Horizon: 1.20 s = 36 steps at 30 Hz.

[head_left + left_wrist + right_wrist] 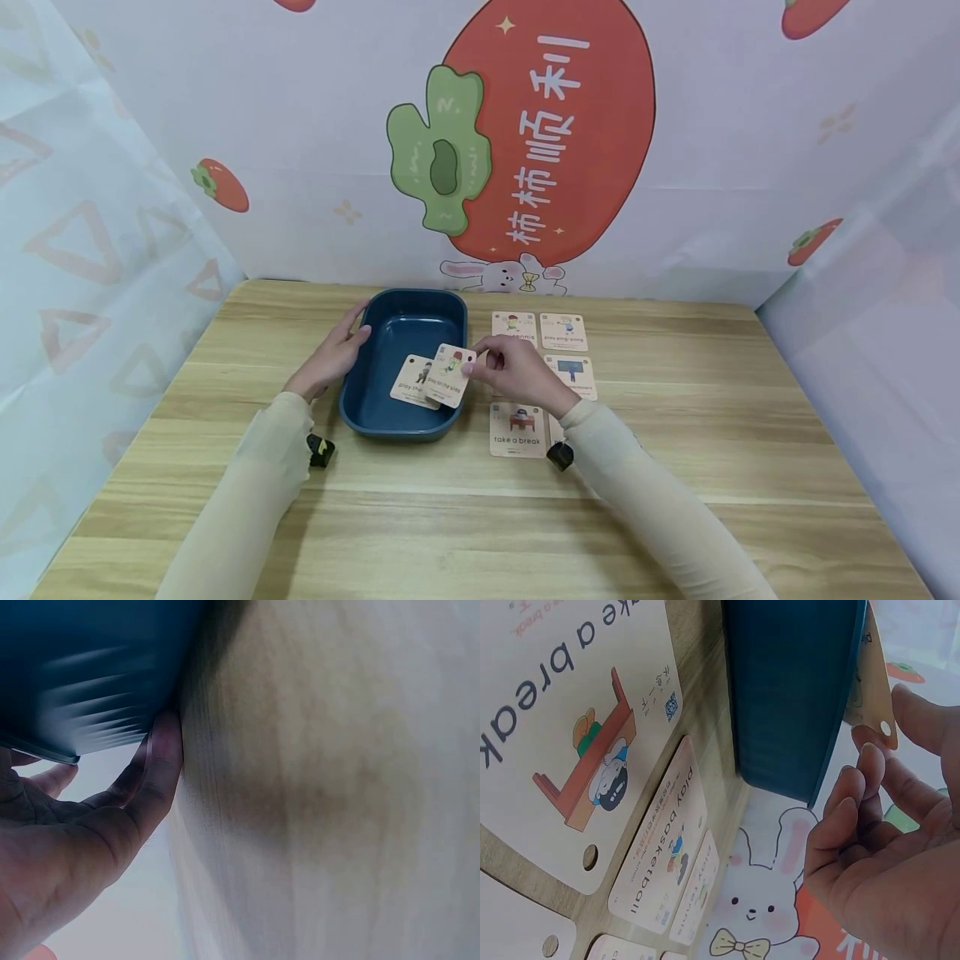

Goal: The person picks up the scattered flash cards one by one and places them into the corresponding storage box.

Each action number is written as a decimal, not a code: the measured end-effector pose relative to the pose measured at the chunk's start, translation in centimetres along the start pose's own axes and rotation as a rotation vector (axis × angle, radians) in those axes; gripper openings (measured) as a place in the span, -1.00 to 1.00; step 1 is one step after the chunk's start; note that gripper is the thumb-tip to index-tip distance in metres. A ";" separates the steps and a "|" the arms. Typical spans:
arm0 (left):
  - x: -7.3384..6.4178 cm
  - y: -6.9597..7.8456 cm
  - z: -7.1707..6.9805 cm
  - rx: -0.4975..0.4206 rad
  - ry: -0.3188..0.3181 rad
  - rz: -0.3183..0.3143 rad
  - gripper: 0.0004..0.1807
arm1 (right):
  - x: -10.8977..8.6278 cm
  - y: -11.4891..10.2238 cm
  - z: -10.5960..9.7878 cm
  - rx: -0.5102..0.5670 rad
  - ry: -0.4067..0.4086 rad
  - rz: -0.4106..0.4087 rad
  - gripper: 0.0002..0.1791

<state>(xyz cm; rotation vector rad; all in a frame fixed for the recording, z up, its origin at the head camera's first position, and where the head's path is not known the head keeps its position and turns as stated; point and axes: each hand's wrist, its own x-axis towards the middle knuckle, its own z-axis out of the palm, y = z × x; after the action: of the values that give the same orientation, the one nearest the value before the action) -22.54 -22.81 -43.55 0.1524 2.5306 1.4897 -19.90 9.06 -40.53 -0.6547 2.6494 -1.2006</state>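
Observation:
My right hand (516, 367) pinches the corner of a card reading "play on the slide" (452, 379) between thumb and fingertips. This card is tilted over the right side of a dark blue plastic bin (365, 417). Partly beneath it in the bin is another card, "play the..." (408, 383), the rest of its words hidden. In the right wrist view the pinched card (874, 690) shows edge-on above the bin's rim. My left hand (335, 354) rests against the bin's left side, its fingers (165, 742) touching the outer wall close to the tabletop.
Right of the bin, several picture cards lie in rows, among them "take a break" (517, 433), "play ping-pong" (564, 332) and "play basketball" (660, 840). My right hand and forearm cover some of them. A printed cloth (330, 108) stands behind the wooden table (420, 533).

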 end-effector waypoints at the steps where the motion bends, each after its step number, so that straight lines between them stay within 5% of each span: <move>1: 0.0 0.0 0.0 0.001 0.000 -0.001 -0.35 | 0.0 0.0 0.0 0.001 -0.003 0.000 -0.73; 36: 0.1 0.0 0.0 0.002 0.007 -0.002 -0.36 | 0.0 -0.4 0.6 -0.038 -0.063 -0.055 -0.77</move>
<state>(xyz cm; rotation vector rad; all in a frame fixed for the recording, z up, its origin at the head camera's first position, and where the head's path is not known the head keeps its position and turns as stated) -22.66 -22.75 -43.60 0.1449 2.5365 1.4898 -19.63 8.42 -40.64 -0.7634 2.6245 -1.1258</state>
